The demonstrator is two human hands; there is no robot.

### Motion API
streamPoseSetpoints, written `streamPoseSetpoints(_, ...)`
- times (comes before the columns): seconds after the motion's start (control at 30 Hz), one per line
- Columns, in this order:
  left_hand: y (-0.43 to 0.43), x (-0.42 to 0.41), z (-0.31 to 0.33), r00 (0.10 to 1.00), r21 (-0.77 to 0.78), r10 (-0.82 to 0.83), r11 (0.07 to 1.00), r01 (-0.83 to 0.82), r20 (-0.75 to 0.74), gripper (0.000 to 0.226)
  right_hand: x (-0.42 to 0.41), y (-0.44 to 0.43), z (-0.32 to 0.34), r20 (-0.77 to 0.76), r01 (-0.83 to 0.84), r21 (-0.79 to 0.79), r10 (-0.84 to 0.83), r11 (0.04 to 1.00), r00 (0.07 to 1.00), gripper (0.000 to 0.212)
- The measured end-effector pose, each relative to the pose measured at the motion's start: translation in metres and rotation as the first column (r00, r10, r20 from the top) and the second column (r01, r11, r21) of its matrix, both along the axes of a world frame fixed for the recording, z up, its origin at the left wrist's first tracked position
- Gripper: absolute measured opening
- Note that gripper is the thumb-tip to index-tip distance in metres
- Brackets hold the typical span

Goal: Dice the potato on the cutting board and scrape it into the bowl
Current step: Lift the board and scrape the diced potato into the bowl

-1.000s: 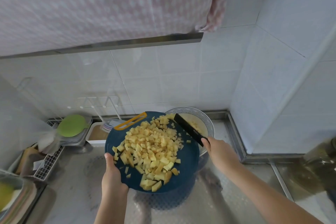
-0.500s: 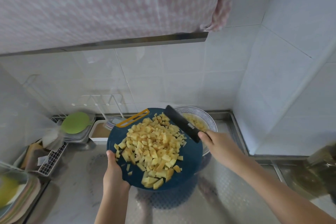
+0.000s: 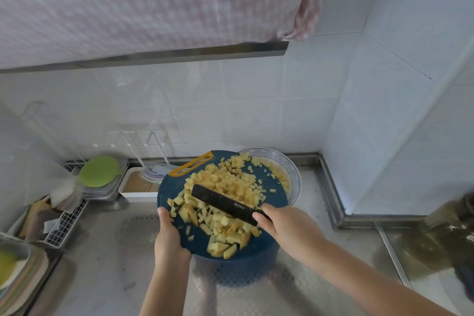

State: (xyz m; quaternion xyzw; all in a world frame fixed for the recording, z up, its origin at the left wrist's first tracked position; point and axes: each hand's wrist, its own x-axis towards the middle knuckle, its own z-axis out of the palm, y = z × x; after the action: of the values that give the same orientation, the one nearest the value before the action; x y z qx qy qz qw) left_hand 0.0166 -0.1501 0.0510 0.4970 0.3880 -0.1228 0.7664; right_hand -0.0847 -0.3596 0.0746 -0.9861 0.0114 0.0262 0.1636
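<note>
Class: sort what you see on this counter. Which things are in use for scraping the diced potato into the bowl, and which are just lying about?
In use: board, potato, knife, bowl, left hand, right hand.

Lying about: green lid, white tray, wire rack, cloth.

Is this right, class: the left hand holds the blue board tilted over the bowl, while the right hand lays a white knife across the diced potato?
One detail is wrong: the knife is black, not white, as the head view shows. The rest holds: the left hand holds the blue board over the bowl, and the right hand lays the knife across the diced potato.
</note>
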Motion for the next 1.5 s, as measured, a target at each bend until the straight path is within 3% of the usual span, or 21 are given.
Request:
streamPoseSetpoints(0.23, -0.003, 0.000, -0.005, 1.000, -0.004, 0.011, 1.000, -0.011, -0.019, 0.043, 0.006, -0.007, -0.017, 0.034, 0.025, -0.087, -0.022, 0.996, 0.999, 0.057)
streamPoseSetpoints(0.47, -0.001, 0.000, -0.009, 1.000, -0.003, 0.010, 1.000, -0.010, -0.005, 0.039, 0.009, -0.016, -0.022, 0.041, 0.052, -0.077, -0.049, 0.996, 0.998, 0.037)
streamPoseSetpoints(0.87, 0.004, -0.011, -0.008, 0.999, 0.031, 0.038, 0.999, -0.039, 0.039, 0.045, 0.009, -0.022, -0.027, 0.088, 0.048, -0.159, -0.035, 0.986, 0.996, 0.061)
streamPoseSetpoints(1.27, 0.024, -0.011, -0.009, 0.996, 0.079, 0.040, 0.996, -0.046, 0.074, 0.054, 0.032, -0.067, -0.036, 0.060, 0.147, -0.274, -0.135, 0.951, 0.989, 0.040)
streamPoseSetpoints(1.5, 0.039, -0.012, -0.005, 0.995, 0.094, 0.076, 0.992, -0.081, 0.061, 0.050, 0.030, -0.095, -0.049, 0.028, 0.240, -0.183, -0.239, 0.953, 0.971, 0.043)
